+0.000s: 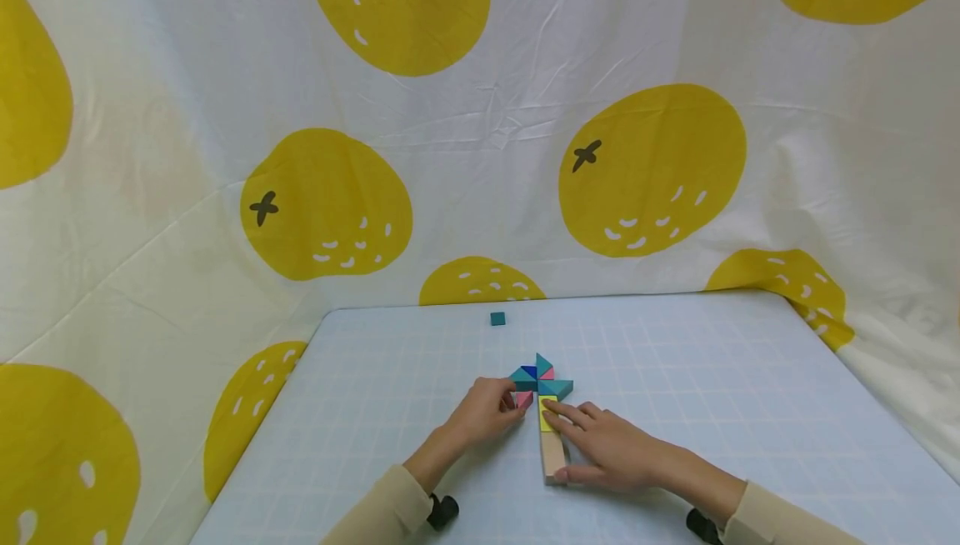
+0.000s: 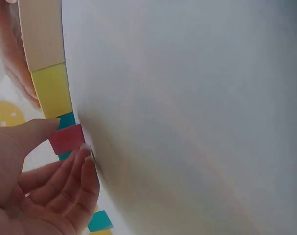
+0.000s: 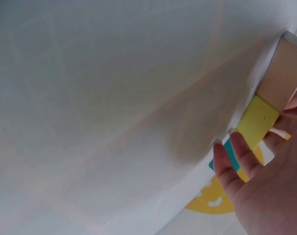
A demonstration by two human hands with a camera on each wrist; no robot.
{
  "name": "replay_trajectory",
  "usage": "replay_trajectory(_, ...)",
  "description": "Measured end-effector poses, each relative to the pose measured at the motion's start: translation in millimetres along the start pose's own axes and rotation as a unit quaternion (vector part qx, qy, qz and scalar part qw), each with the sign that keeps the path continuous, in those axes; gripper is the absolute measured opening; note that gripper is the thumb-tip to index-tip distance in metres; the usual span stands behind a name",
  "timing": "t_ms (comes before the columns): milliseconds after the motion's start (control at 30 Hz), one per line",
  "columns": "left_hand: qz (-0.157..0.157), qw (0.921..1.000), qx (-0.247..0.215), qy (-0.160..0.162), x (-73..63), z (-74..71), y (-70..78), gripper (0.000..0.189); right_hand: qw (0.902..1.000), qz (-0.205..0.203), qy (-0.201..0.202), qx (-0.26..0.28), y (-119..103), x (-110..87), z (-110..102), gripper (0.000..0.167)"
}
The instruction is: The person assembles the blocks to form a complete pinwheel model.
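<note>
Near the middle of the table, my left hand [image 1: 483, 410] pinches a small pink triangular block [image 1: 524, 399] between thumb and fingertips, just left of a pinwheel of triangular blocks. That pinwheel has teal blocks [image 1: 561, 387], a dark blue block [image 1: 529, 371] and another pink block [image 1: 548, 374]. Below it runs a straight stem: a yellow block [image 1: 547, 422], then a plain wooden block [image 1: 552, 455]. My right hand [image 1: 617, 448] lies along the stem's right side, its fingertips touching the yellow part and its thumb at the near end of the wood.
A single teal block [image 1: 498, 319] sits by itself near the table's far edge. The table [image 1: 697, 378] has a pale cloth with a faint grid. Behind it hangs a white curtain [image 1: 495, 162] printed with large yellow fruit.
</note>
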State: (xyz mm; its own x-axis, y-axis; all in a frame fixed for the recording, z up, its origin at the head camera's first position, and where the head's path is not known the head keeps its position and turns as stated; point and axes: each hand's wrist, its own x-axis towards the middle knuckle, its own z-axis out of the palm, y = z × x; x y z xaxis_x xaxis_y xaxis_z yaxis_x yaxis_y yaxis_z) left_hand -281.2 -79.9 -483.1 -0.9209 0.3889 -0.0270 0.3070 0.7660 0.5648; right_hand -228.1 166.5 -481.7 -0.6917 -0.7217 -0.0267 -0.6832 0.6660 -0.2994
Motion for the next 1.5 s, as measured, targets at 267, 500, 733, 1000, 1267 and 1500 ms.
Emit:
replay_trajectory(267, -0.055, 0.9980, 0.017, 0.026, 0.9, 3.0, 6.5, 0.018, 1.0000, 0.009, -0.004, -0.001, 0.4, 0.2, 0.6, 0.090)
replay_trajectory(500, -0.047, 0.9977, 0.034, 0.034, 4.7, 5.8, 9.8, 0.016, 0.9999, 0.009, -0.006, 0.006, -1.1, 0.0, -0.5, 0.090)
replay_trajectory(733, -0.047, 0.9976, 0.039, 0.032, 12.1, 8.1, 8.8, 0.017, 0.9999, 0.007, -0.004, 0.008, -2.3, -0.4, -0.7, 0.089)
replay_trajectory(1000, -0.052, 0.9970, 0.045, 0.037, 16.2, 8.6, 8.1, 0.017, 1.0000, 0.007, -0.006, 0.000, -1.1, 0.4, 0.0, 0.090)
replay_trajectory(1267, -0.049, 0.9971, 0.043, 0.039, 17.0, 8.1, 10.0, 0.018, 0.9999, 0.008, -0.010, 0.002, -1.6, 1.1, -1.7, 0.090)
replay_trajectory(1500, -0.040, 0.9974, 0.045, 0.041, 18.1, 8.7, 10.4, 0.018, 0.9999, 0.007, -0.006, -0.005, 0.4, 0.5, 0.1, 0.090)
